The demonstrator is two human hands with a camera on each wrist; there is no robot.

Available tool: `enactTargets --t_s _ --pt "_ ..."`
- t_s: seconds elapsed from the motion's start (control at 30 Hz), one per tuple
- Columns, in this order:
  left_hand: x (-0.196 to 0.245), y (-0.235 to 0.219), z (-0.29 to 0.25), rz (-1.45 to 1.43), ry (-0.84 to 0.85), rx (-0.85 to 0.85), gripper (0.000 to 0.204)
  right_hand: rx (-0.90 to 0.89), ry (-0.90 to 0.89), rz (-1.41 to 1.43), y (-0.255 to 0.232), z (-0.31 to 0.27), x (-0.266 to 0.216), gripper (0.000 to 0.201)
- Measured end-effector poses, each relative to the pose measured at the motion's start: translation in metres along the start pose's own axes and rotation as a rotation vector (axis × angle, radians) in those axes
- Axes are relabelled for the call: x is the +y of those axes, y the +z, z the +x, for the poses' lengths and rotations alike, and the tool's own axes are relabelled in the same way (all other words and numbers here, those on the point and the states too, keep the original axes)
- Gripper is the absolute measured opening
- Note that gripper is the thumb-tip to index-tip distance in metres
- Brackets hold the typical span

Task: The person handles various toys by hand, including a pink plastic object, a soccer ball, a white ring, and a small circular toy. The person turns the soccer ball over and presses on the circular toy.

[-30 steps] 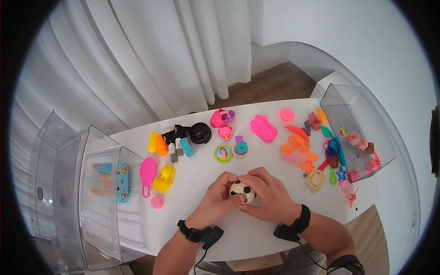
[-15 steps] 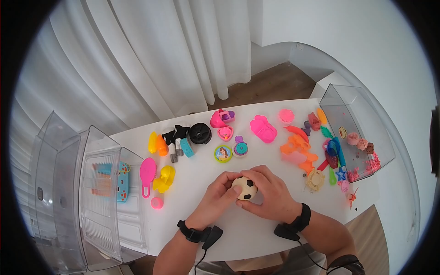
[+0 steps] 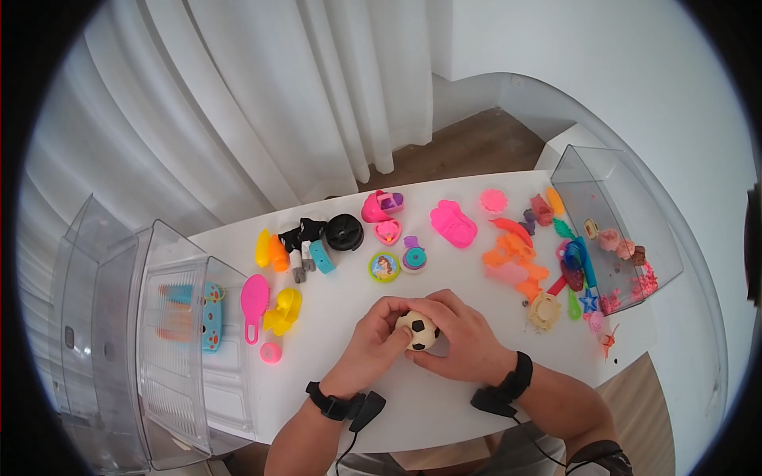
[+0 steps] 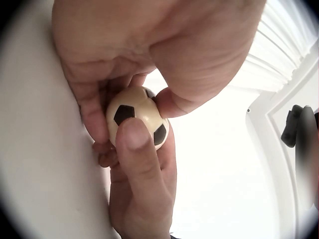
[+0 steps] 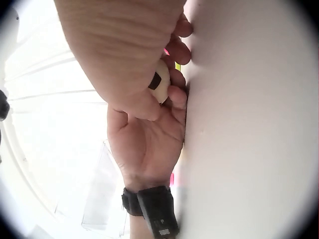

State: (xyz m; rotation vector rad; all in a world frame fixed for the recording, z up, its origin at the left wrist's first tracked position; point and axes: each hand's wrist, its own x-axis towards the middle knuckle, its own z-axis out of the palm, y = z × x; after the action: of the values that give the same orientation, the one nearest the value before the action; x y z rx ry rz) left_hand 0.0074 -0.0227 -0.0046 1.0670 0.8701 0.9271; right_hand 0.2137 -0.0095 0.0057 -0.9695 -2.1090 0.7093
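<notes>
A small cream toy soccer ball (image 3: 421,332) with black patches is held between both hands over the near middle of the white table. My left hand (image 3: 375,341) grips it from the left, its thumb on the ball's near side. From the right my right hand (image 3: 468,337) curls round it, fingers over the far side. In the left wrist view the soccer ball (image 4: 142,112) shows between both thumbs. The right wrist view has most of the ball (image 5: 160,87) hidden behind the right hand.
Toys line the table's far side, among them a pink slipper-shaped toy (image 3: 453,224) and a black wheel (image 3: 344,232). Left are a pink paddle (image 3: 255,297), yellow toy (image 3: 283,311) and clear boxes (image 3: 171,357). A clear bin (image 3: 627,274) stands right, beside a toy pile.
The soccer ball has turned in the fingers, so its black patches sit differently. Both hands stay round it, shifting only slightly.
</notes>
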Motion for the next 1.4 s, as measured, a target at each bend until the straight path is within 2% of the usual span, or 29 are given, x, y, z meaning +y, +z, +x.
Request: enactTargets --t_s 0.17,0.27,0.33,0.47,0.67,0.73,0.8,0.83,0.93,1.07,1.13,1.27,1.4 --pt "0.000 0.003 0.001 0.056 0.024 0.044 0.038 0.000 0.010 -0.006 0.003 0.002 0.003 0.070" --pt "0.001 0.006 0.003 0.070 -0.013 0.116 0.036 0.024 0.086 0.057 0.004 0.002 0.006 0.071" --pt "0.003 0.011 0.004 -0.007 -0.029 0.146 0.038 0.085 0.064 0.049 0.007 0.001 0.010 0.072" --pt "-0.008 0.012 0.007 0.080 0.068 0.112 0.039 0.125 0.073 0.070 0.009 0.000 0.009 0.070" --pt "-0.027 0.024 0.016 0.027 0.179 0.216 0.046 0.220 0.097 0.018 0.019 -0.005 0.011 0.062" --pt "-0.031 0.024 0.017 0.047 0.115 0.259 0.048 0.270 0.112 0.017 0.021 -0.008 0.011 0.055" --pt "-0.039 0.024 0.016 0.070 0.149 0.282 0.048 0.305 0.119 0.003 0.024 -0.011 0.009 0.052" --pt "-0.043 0.024 0.013 0.083 0.163 0.312 0.048 0.324 0.144 -0.006 0.028 -0.012 0.008 0.050" --pt "-0.044 0.026 0.002 0.074 0.196 0.352 0.046 0.431 0.063 -0.070 0.035 -0.021 0.010 0.046" --pt "-0.040 0.032 -0.016 0.057 0.188 0.391 0.044 0.481 0.035 -0.091 0.034 -0.034 0.004 0.042" --pt "-0.052 0.028 -0.023 0.080 0.140 0.400 0.044 0.478 0.119 -0.122 0.037 -0.040 0.009 0.042" --pt "-0.058 0.031 -0.035 0.053 0.170 0.426 0.032 0.473 0.139 -0.060 0.031 -0.043 0.003 0.039" --pt "-0.054 0.033 -0.045 0.215 0.159 0.418 0.034 0.469 0.158 -0.072 0.034 -0.043 0.010 0.042"
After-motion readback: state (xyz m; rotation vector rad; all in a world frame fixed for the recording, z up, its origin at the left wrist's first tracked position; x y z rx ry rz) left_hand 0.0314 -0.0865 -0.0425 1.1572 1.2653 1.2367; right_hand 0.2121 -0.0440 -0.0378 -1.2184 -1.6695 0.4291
